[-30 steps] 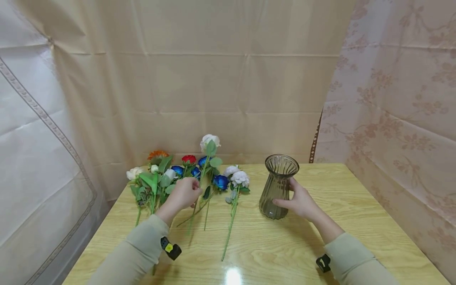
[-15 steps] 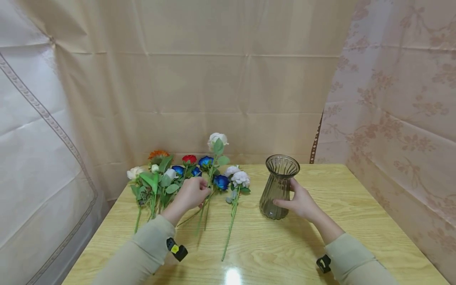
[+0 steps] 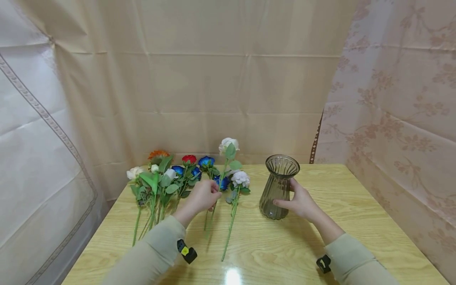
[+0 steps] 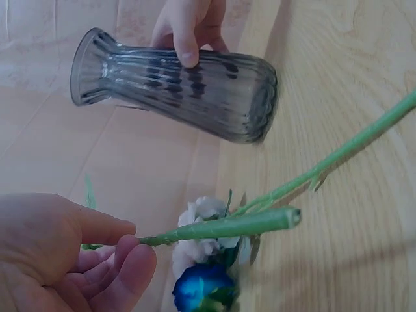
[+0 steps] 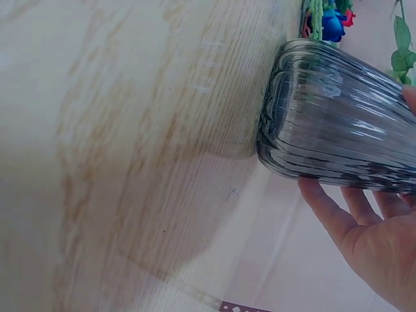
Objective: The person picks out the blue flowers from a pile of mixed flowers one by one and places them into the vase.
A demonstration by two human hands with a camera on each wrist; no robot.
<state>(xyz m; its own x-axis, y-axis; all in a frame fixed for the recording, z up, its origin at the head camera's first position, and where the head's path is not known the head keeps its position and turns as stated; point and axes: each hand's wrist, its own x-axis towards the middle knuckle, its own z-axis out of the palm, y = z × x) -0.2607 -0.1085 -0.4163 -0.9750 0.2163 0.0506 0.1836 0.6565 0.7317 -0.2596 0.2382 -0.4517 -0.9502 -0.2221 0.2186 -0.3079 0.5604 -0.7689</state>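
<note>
My left hand [image 3: 201, 194] pinches the green stem of a white rose [image 3: 228, 146] between thumb and fingers. The bloom stands up above the hand, and the stem's cut end [image 4: 292, 218] points down toward the table in the left wrist view. A grey ribbed glass vase [image 3: 271, 198] with a flared mouth stands upright on the table, nothing inside it. My right hand [image 3: 300, 199] grips its right side, thumb across the front; in the right wrist view the fingers [image 5: 325, 208] lie along the glass. Between the hands lies a pale bloom [image 3: 240, 179] on a long stem.
On the left of the wooden table [image 3: 285, 253] lies a loose heap of flowers: an orange one [image 3: 158, 154], a red one [image 3: 189, 159], blue roses [image 3: 206, 161] and white ones [image 3: 134, 173]. A beige curtain [image 3: 231, 87] hangs behind the table; a patterned one [image 3: 402, 118] hangs at the right.
My left hand has moved right with the white rose, away from the heap and toward the vase. The right hand and vase have stayed in place.
</note>
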